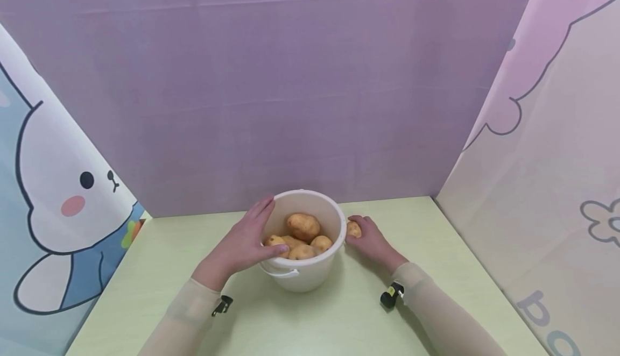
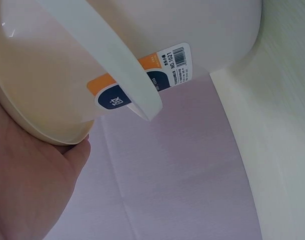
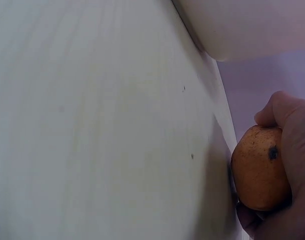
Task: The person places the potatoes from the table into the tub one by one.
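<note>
A white bucket (image 1: 310, 276) stands upright on the table and holds several potatoes (image 1: 303, 227). My left hand (image 1: 244, 242) grips the bucket's left rim, its thumb reaching over the opening. In the left wrist view, part of that hand (image 2: 35, 170) lies against the rim, beside the white handle (image 2: 110, 55) and a label (image 2: 175, 62). Just right of the bucket, my right hand (image 1: 373, 243) grips a single potato (image 1: 354, 229). The right wrist view shows this potato (image 3: 260, 170) between thumb and fingers, close to the tabletop; whether it touches is unclear.
The pale green table (image 1: 290, 329) ends at a purple backdrop (image 1: 310, 103). Printed cartoon panels rise on the left (image 1: 63, 184) and right (image 1: 547, 184). The bucket's handle (image 1: 287, 275) hangs down on its near side.
</note>
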`<state>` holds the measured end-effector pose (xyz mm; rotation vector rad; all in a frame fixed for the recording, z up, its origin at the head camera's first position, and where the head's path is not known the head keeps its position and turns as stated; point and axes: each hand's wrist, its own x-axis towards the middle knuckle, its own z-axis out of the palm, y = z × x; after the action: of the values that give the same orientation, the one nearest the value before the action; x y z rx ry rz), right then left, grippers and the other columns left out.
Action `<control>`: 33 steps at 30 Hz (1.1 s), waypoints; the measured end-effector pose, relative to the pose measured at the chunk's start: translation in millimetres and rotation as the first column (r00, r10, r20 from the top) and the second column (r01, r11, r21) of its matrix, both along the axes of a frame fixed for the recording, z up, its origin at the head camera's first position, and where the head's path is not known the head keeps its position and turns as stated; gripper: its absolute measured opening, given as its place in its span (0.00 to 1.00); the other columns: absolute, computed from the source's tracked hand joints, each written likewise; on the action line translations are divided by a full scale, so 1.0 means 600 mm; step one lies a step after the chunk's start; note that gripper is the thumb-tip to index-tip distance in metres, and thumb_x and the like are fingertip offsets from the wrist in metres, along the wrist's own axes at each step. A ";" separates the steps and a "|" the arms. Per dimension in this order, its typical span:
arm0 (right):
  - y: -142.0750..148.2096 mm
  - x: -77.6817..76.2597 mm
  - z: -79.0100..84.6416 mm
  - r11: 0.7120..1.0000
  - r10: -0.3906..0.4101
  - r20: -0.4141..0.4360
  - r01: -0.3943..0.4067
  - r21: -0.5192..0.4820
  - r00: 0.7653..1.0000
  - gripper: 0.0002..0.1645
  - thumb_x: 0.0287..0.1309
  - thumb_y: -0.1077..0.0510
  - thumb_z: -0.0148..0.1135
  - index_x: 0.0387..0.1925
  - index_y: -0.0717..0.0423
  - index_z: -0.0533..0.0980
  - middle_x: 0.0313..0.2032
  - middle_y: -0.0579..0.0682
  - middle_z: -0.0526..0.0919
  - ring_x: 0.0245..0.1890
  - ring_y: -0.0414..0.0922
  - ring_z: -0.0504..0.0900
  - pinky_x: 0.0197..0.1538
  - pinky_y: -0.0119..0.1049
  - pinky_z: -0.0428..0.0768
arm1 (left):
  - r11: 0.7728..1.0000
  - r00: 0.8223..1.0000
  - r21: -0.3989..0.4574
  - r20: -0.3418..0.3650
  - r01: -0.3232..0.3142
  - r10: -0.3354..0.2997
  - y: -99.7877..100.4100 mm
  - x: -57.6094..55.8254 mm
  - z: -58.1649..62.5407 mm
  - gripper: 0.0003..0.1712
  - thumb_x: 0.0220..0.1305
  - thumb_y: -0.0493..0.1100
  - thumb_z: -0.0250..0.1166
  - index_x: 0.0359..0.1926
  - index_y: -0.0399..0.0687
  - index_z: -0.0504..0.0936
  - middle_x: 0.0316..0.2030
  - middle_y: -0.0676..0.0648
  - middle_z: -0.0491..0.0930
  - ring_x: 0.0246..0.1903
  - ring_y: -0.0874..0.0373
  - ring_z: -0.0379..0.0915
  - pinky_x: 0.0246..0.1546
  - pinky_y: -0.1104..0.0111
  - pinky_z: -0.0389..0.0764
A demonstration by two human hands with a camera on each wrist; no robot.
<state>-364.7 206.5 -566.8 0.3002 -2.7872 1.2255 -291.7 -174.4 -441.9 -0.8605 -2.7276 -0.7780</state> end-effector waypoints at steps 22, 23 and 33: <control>0.020 -0.003 0.036 0.999 0.044 -0.069 -0.044 -0.001 0.997 0.40 0.61 0.52 0.74 0.73 0.61 0.77 0.54 0.60 0.82 0.49 0.51 0.81 0.56 0.50 0.82 | 1.000 0.999 0.003 0.042 -0.025 0.025 0.003 0.003 0.001 0.67 0.64 0.69 0.77 0.88 0.39 0.55 0.88 0.42 0.50 0.87 0.42 0.46 0.80 0.38 0.62; 0.021 -0.003 0.038 0.999 0.048 -0.071 -0.048 -0.002 0.996 0.39 0.62 0.52 0.74 0.73 0.61 0.77 0.54 0.60 0.82 0.49 0.51 0.81 0.56 0.50 0.82 | 1.000 0.999 0.003 0.042 -0.025 0.025 0.002 0.003 0.001 0.68 0.64 0.69 0.77 0.88 0.39 0.55 0.88 0.43 0.50 0.87 0.43 0.46 0.80 0.39 0.62; 0.022 0.000 0.070 0.998 0.068 -0.106 -0.068 -0.001 0.992 0.39 0.61 0.52 0.74 0.72 0.61 0.77 0.54 0.59 0.82 0.46 0.50 0.81 0.48 0.46 0.83 | 1.000 0.999 0.001 0.034 -0.022 0.022 -0.001 0.002 -0.001 0.68 0.64 0.70 0.76 0.88 0.39 0.54 0.89 0.42 0.49 0.87 0.42 0.45 0.80 0.38 0.62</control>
<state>-365.0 219.5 -524.7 0.4496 -2.7050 1.1929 -290.7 -174.7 -442.6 -0.8228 -2.7608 -0.7974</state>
